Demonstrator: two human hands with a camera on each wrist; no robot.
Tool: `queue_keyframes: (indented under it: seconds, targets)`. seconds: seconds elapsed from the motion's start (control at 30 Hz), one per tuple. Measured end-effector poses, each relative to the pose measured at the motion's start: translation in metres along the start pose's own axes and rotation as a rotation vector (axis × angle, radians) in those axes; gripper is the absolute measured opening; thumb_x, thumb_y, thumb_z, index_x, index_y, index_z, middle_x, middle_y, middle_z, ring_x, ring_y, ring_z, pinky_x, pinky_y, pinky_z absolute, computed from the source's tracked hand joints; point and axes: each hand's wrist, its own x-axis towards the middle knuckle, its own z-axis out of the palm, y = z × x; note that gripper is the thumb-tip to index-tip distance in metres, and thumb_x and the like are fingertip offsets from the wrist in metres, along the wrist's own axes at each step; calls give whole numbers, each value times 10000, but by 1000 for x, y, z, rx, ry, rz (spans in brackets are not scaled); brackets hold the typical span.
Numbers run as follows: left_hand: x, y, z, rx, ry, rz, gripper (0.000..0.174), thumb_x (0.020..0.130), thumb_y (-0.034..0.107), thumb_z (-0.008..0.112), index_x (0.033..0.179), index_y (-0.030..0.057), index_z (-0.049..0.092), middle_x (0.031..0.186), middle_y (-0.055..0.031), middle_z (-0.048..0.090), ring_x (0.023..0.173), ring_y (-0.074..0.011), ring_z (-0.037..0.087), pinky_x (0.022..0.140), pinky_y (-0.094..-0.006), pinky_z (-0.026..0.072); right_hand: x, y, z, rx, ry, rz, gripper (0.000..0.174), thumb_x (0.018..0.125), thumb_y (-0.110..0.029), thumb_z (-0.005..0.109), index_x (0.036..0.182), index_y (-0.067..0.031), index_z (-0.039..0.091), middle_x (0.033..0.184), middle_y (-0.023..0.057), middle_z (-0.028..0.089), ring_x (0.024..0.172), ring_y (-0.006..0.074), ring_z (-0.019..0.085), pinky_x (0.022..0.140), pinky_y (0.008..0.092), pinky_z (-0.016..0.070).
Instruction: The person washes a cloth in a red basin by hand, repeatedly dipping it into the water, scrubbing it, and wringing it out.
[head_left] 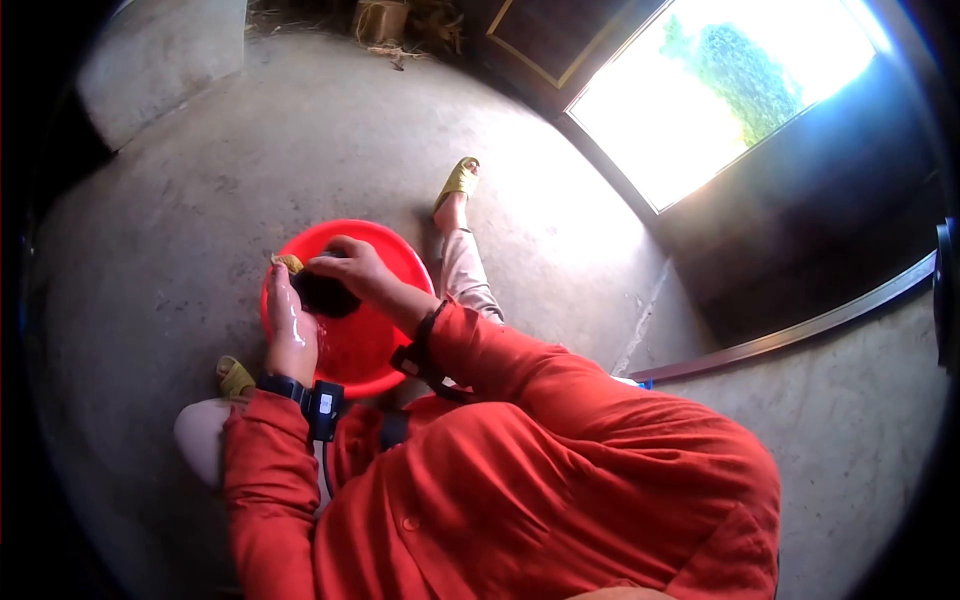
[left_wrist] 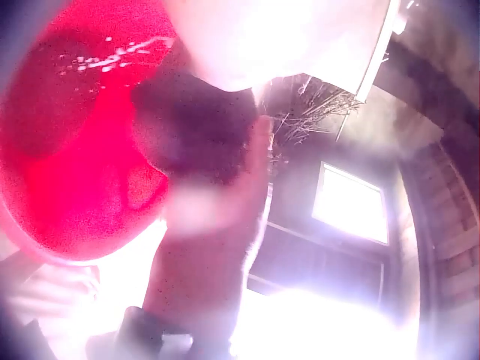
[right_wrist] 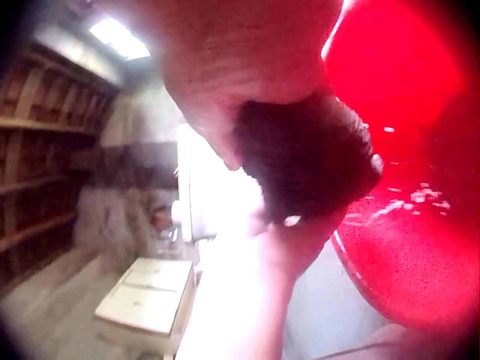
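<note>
Head view: dark lump [head_left: 325, 297] held over red basin [head_left: 385, 250], catching drips.
Right hand [head_left: 352, 268]: grip curled over lump's top.
Left hand [head_left: 290, 330]: grip flat, bracing lump's side.

- This looks like a plain rural house room or outbuilding: the bare grey concrete floor [head_left: 330, 130] is rough, stained and uncovered.
- A wide open doorway with a dark frame [head_left: 720, 90] lets in hard daylight, with green tree foliage [head_left: 750, 70] just outside.
- Dry straw and twigs [head_left: 400, 30] lie heaped against the far wall.
- Rough wooden plank shelving [right_wrist: 37, 172] lines a wall, with a pale wooden box [right_wrist: 150, 304] on the floor near it.
- A round red plastic basin [head_left: 380, 350] stands directly on the floor, between feet in yellow sandals [head_left: 458, 182].
</note>
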Motion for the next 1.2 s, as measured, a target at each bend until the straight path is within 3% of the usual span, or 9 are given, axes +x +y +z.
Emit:
queue_keyframes:
  seconds: [0.03, 0.13, 0.23, 0.37, 0.6, 0.7, 0.8, 1.03, 1.2]
  targets:
    - [-3, 3, -6, 23, -83, -24, 364, 957, 363, 456, 1180, 85, 532, 1140, -101, 586, 1041, -270, 584, 856, -412, 502, -10, -22, 9, 94, -66, 44, 276, 770, -206, 746, 900, -2, 615, 864, 63, 607, 766, 143, 589, 658, 281, 491]
    - [-15, 8, -13, 44, -284, -45, 389, 966, 372, 429, 1210, 79, 511, 1172, -87, 570, 1072, -262, 563, 878, -396, 479, -23, -43, 37, -527, -59, -750, 228, 674, -126, 733, 810, -44, 569, 886, 106, 534, 867, 279, 577, 750, 371, 496]
    - [-31, 11, -16, 67, -375, -13, 420, 968, 392, 414, 1236, 78, 492, 1195, -76, 554, 1091, -248, 546, 909, -374, 449, -21, -37, 55, -727, -77, -1073, 264, 654, -250, 734, 732, -82, 545, 901, 131, 534, 880, 321, 554, 734, 419, 506]
    - [-35, 5, -26, 113, -358, -8, 463, 970, 419, 393, 1272, 77, 466, 1227, -61, 533, 1118, -230, 522, 949, -346, 411, -7, -31, 49, -748, -53, -501, 261, 723, -314, 661, 746, -64, 588, 835, 153, 586, 795, 368, 602, 723, 461, 502]
    - [-35, 6, -17, 171, -305, 12, 536, 969, 463, 374, 1337, 75, 413, 1302, -51, 474, 1185, -201, 459, 1025, -311, 331, 46, 58, 3, -429, -10, -197, 365, 801, -366, 599, 941, -32, 648, 896, 192, 634, 840, 359, 615, 745, 414, 491]
    - [-37, 12, -5, 134, -304, 16, 577, 957, 471, 415, 1374, 74, 370, 1384, -87, 394, 1270, -200, 377, 1072, -332, 269, 36, 68, -10, 127, -22, 26, 375, 797, -343, 644, 1019, -41, 642, 937, 176, 648, 869, 315, 634, 761, 388, 494]
    - [-40, 8, -4, 70, -314, 11, 602, 952, 475, 435, 1396, 81, 341, 1438, -103, 344, 1323, -203, 330, 1102, -354, 235, 4, 13, -7, -292, -67, -97, 407, 780, -312, 694, 1082, -50, 620, 980, 157, 651, 912, 292, 632, 792, 373, 488]
    - [-36, 9, -6, -7, -404, -13, 552, 948, 465, 441, 1340, 80, 396, 1367, -92, 412, 1255, -214, 402, 1056, -369, 302, -27, -52, 40, -783, -132, -960, 210, 702, -262, 688, 808, -120, 574, 854, 91, 563, 856, 298, 558, 687, 407, 428]
    - [-29, 5, -18, 6, -363, -64, 525, 940, 455, 461, 1288, 62, 450, 1298, -97, 472, 1193, -219, 457, 1012, -367, 353, -19, -38, 52, -769, -72, -746, 230, 735, -277, 650, 760, -63, 567, 775, 130, 588, 740, 328, 593, 640, 434, 479]
